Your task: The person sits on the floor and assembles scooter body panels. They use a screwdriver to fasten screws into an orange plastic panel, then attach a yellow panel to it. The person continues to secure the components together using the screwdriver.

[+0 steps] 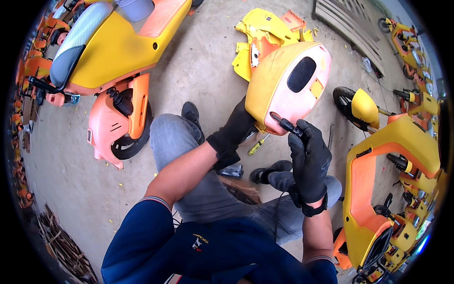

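Note:
Both hands wear black gloves. My left hand (235, 130) grips the lower edge of a yellow and pink scooter body panel (283, 87) with a black oval opening, holding it up above my knees. Fingers of my right hand (309, 158) are closed around a black-handled screwdriver (285, 125) whose tip touches the panel's bottom rim. A yellow-handled screwdriver (257, 146) lies on the concrete just below the panel.
A yellow and orange scooter (113, 52) stands at upper left. Another scooter (378, 189) is close on the right. Broken yellow panel pieces (265, 28) are piled beyond the held panel. More scooters (411, 52) stand at far right. Wood scraps (61, 246) lie at lower left.

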A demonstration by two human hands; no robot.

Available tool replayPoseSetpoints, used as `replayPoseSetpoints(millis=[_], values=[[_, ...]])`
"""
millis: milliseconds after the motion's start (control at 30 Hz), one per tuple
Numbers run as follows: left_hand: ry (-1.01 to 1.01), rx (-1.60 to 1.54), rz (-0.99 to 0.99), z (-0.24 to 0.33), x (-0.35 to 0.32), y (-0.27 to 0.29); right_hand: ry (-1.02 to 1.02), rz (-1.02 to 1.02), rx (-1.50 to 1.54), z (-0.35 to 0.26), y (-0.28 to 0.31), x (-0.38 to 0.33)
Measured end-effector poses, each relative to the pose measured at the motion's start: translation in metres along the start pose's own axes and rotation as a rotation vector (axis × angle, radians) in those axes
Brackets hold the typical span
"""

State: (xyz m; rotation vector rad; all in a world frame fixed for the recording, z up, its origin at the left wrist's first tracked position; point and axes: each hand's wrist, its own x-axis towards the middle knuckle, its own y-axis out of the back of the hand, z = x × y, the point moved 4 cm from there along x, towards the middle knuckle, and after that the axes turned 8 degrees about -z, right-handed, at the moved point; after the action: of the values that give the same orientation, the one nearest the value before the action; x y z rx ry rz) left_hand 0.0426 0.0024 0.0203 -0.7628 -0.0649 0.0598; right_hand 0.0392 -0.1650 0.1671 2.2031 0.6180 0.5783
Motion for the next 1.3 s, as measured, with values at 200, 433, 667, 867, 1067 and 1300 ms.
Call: replayPoseSetpoints(millis=[200, 433, 667, 867, 1067, 1300], values=[[0.058, -0.104, -0.001, -0.003, 0.002, 0.003, -0.108, -0.024, 0.075, 0.004, -0.002, -0.001], [0.078, 0.015, -0.082, -0.009, 0.002, 0.009, 0.064, -0.038, 0.1, -0.005, 0.007, 0.005], [0.075, 0.042, -0.074, -0.009, 0.003, 0.007, -0.081, -0.011, 0.015, 0.001, 0.001, -0.001], [0.125, -0.107, -0.048, -0.017, 0.002, 0.011, -0.083, -0.046, 0.135, 0.005, 0.001, 0.003], [0.112, -0.082, -0.036, -0.022, 0.003, 0.017, 0.068, -0.025, 0.056, 0.006, 0.002, 0.004], [0.1, 0.035, -0.03, -0.015, 0.001, 0.012, -0.184, -0.175, 0.053, 0.014, -0.001, 0.0]])
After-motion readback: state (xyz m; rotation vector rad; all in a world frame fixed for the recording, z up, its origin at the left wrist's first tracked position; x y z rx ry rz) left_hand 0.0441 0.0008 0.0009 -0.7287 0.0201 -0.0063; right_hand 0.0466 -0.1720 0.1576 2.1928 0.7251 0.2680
